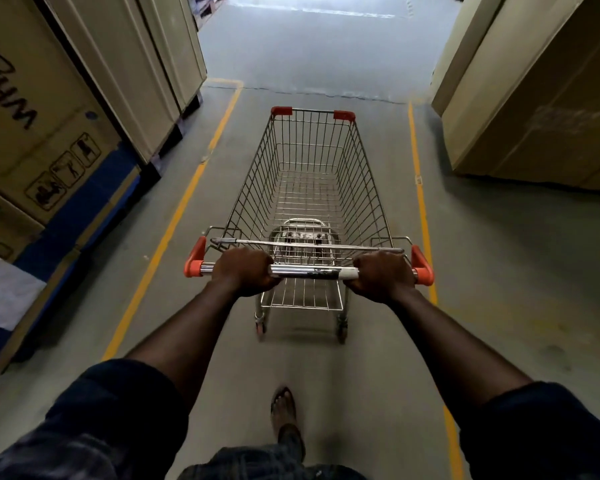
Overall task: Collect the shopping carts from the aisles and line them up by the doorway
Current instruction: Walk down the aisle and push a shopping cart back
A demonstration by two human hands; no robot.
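A wire shopping cart point(309, 181) with orange corner caps stands straight ahead of me in the aisle, its basket empty. Its chrome handle bar point(312, 271) runs across the middle of the view. My left hand point(245, 270) grips the bar near its left end. My right hand point(381, 275) grips it near the right end. Both arms are stretched out in front of me. One sandalled foot point(284, 408) shows on the floor behind the cart.
Large cardboard boxes point(42, 133) on pallets line the left side, and tall boxes point(534, 109) stand on the right. Yellow floor lines point(174, 220) mark the lane on both sides of the cart. Brighter open concrete floor point(319, 46) lies beyond the aisle's end.
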